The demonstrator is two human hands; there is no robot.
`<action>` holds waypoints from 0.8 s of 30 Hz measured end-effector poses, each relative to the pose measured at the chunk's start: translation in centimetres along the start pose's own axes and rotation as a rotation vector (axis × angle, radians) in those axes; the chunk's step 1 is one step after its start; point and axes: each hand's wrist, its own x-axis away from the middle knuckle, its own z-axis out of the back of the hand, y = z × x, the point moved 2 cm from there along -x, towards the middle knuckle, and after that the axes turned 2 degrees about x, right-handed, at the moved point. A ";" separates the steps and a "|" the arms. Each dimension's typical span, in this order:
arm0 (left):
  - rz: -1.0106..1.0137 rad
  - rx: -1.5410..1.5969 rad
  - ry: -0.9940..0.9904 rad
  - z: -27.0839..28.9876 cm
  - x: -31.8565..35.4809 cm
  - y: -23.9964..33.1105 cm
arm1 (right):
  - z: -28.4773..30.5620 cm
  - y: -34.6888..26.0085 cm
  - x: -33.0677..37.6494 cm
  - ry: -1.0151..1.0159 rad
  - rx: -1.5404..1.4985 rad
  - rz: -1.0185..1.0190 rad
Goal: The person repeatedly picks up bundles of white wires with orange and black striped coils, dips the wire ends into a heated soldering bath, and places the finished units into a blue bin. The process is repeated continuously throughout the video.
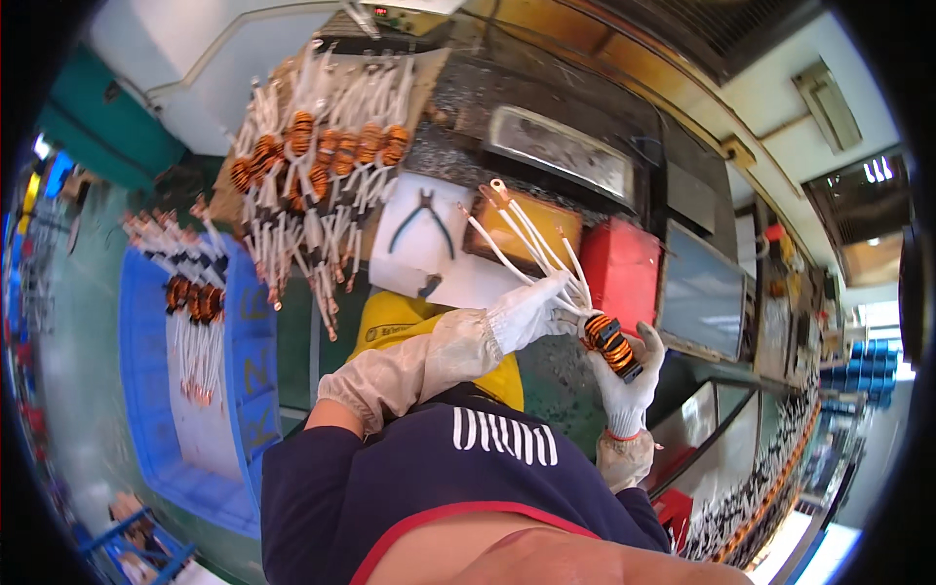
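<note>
Both my hands wear white gloves with pale sleeve covers above them. My left hand [534, 310] is closed round the white-sleeved leads [536, 239] of a wound coil. These leads fan out away from me and end in copper lugs. My right hand [629, 382] cups the coil's body [610, 343], which has orange copper wire round a dark ring, with fingers and thumb about it. The coil is held off the bench's near edge, in front of a red box [624, 270]. Part of the coil is hidden by the right-hand fingers.
Many similar coils [322, 156] lie on cardboard at the left; more sit in a blue crate [136, 361]. Pliers [425, 222] rest on white sheeting [390, 268]. Beyond the leads are an amber tray [575, 234] and a metal-rimmed trough [561, 151]. A shallow tank [702, 292] stands right.
</note>
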 end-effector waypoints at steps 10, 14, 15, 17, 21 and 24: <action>0.181 0.136 0.060 1.1 -4.1 -3.9 | 3.0 -0.1 -1.2 -0.034 0.327 -0.083; 0.210 0.166 0.037 1.6 -4.5 -4.1 | 2.9 0.3 -1.4 -0.030 0.344 -0.024; 0.210 0.169 0.043 1.7 -4.6 -4.2 | 2.9 0.4 -1.4 -0.036 0.339 -0.049; 0.209 0.174 0.053 1.9 -4.7 -4.2 | 2.7 0.6 -1.5 -0.045 0.327 -0.097; 0.202 0.170 0.073 2.2 -4.7 -3.9 | 2.4 0.5 -1.8 -0.061 0.348 -0.081; 0.208 0.175 0.085 2.5 -4.8 -4.0 | 2.3 0.7 -1.8 -0.071 0.357 -0.071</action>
